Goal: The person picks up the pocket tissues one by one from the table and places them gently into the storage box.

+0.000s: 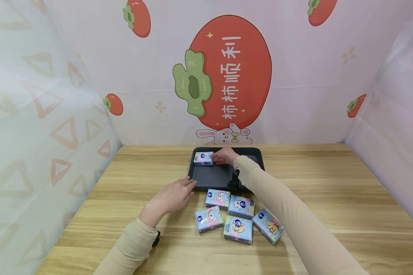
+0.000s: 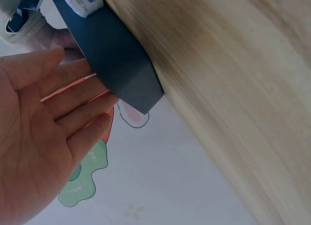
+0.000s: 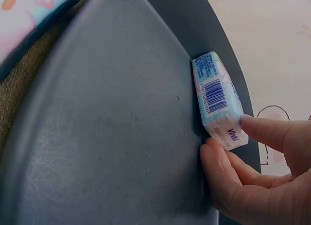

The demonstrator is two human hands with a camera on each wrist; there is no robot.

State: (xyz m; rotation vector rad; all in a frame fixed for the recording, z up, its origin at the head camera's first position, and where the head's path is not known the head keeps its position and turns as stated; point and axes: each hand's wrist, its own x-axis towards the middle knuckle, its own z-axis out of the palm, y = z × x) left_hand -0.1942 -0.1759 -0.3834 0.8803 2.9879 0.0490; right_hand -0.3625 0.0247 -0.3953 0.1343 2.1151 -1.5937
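A small, light-blue Vinda tissue pack (image 1: 203, 158) with cartoon print lies in the far left corner of a dark grey tray (image 1: 208, 176). My right hand (image 1: 225, 155) reaches over the tray and pinches the right end of this pack. In the right wrist view, the thumb and forefinger sit at two corners of the pack's end (image 3: 228, 132), with the barcode side showing. At the tray's near left corner rests my left hand (image 1: 174, 194). Its fingers are straight, palm toward the left wrist camera, fingertips at the tray's outer wall (image 2: 121, 64).
Several similar tissue packs (image 1: 238, 229) lie loosely on the wooden table (image 1: 141, 168) in front of the tray. One pack (image 1: 218, 198) lies close against the tray's near edge. Behind the tray stands a printed backdrop (image 1: 296, 114), with cloth walls on both sides.
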